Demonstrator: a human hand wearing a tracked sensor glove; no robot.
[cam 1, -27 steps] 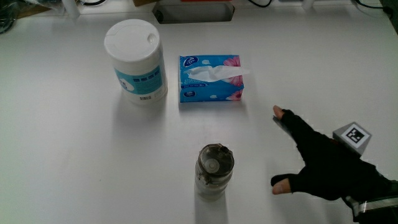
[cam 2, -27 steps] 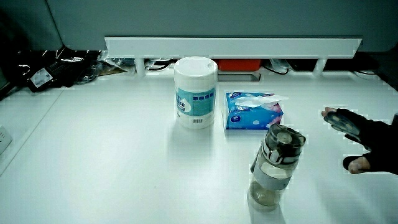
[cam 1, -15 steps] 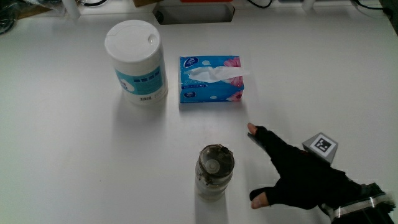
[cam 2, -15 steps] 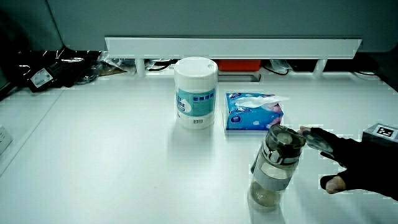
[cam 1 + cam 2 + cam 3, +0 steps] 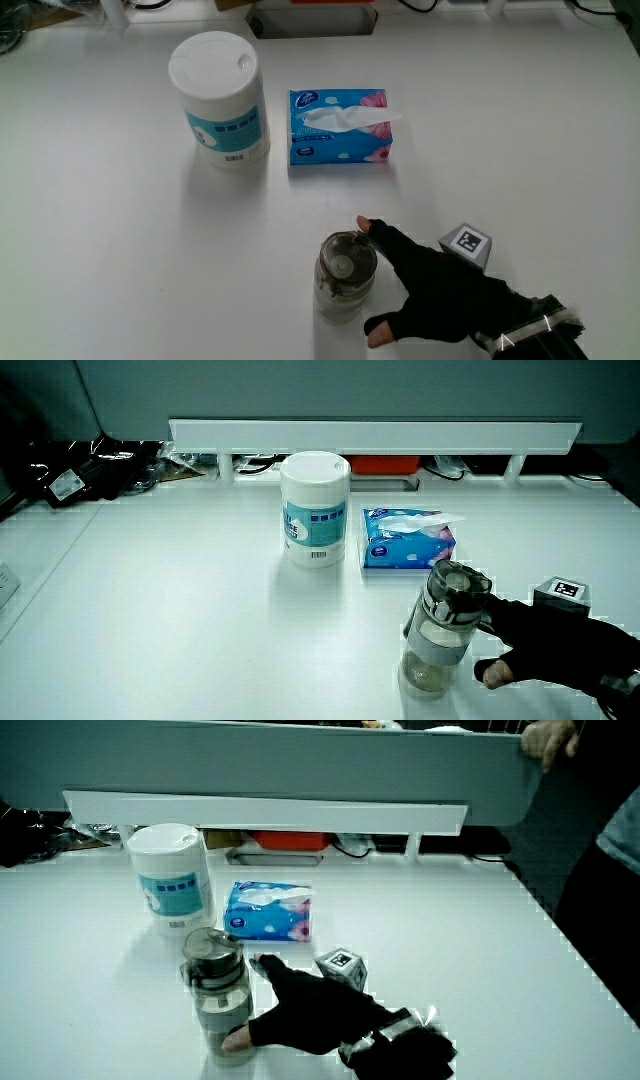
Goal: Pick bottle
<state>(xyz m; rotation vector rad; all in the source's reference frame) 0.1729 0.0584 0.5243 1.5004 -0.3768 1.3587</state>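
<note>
The bottle is a clear one with a grey lid, standing upright on the white table nearer to the person than the tissue box. It appears in both side views. The gloved hand lies low beside the bottle, fingers spread, with the forefinger reaching past the lid and the thumb by the base. The fingers do not close around the bottle. In both side views the hand sits right against the bottle's side, thumb at its foot.
A white wipes canister and a blue tissue box stand side by side, farther from the person than the bottle. A low partition with cables and clutter runs along the table's edge.
The hand has slid across the table toward the bottle, from well apart to right beside it, fingers still spread. The bottle, canister and tissue box have not moved.
</note>
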